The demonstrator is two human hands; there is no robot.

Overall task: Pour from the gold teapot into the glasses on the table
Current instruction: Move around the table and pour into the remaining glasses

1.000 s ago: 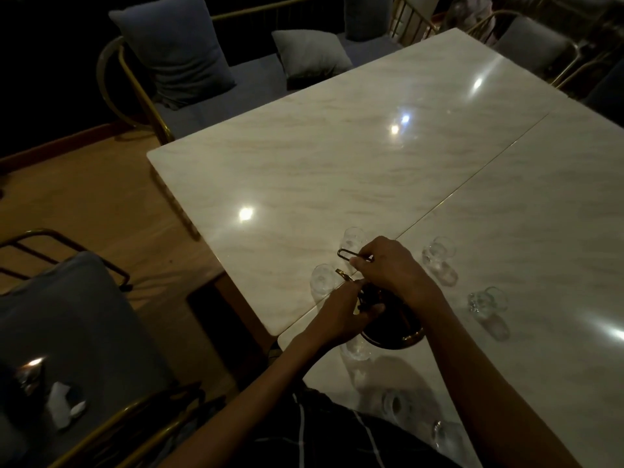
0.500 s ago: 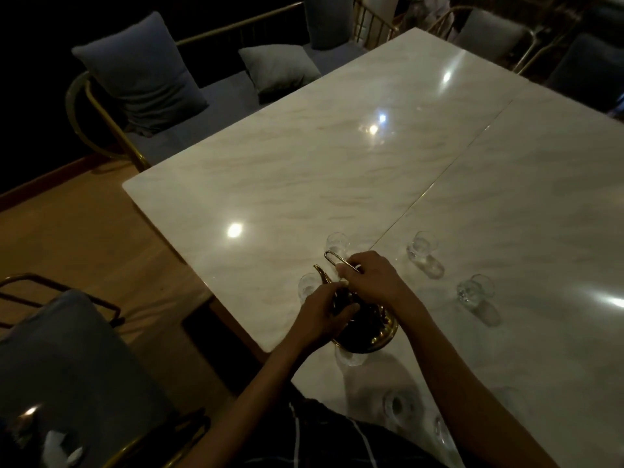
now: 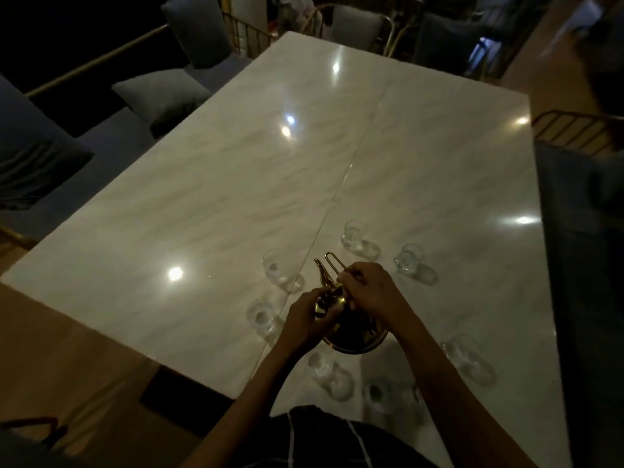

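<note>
Table (image 3: pixel 209 211): a large pale marble top with a thin seam running down its middle; ceiling lights glare off it in several spots.
Bench (image 3: pixel 111 143): a dark blue seat with a gold rail along the table's left side, carrying grey cushions (image 3: pixel 161 96).
Chairs (image 3: pixel 358 23): gold-framed, at the far end of the table, dim and partly blurred.
Teapot (image 3: pixel 351 327): gold, on or just above the near part of the table right of the seam, ringed by the glasses; which of the two is hard to tell. Its round body shows dark from above, its thin spout (image 3: pixel 320 270) points away from the person, and a wire handle loop (image 3: pixel 334 261) sticks up beside the spout.
Right hand (image 3: pixel 371 288): fingers curled closed around the wire handle, above the pot.
Left hand (image 3: pixel 305 317): fingers bent around the pot's left shoulder, near the base of the spout, touching the gold metal.
Glasses: small and clear, standing apart in a loose ring around the pot: two on the left (image 3: pixel 275 265) (image 3: pixel 260 314), two beyond it (image 3: pixel 354 234) (image 3: pixel 410 258), one on the right (image 3: pixel 462 349), and others close to the person (image 3: pixel 320 364) (image 3: pixel 378 395). Whether any holds liquid cannot be told in this light.
</note>
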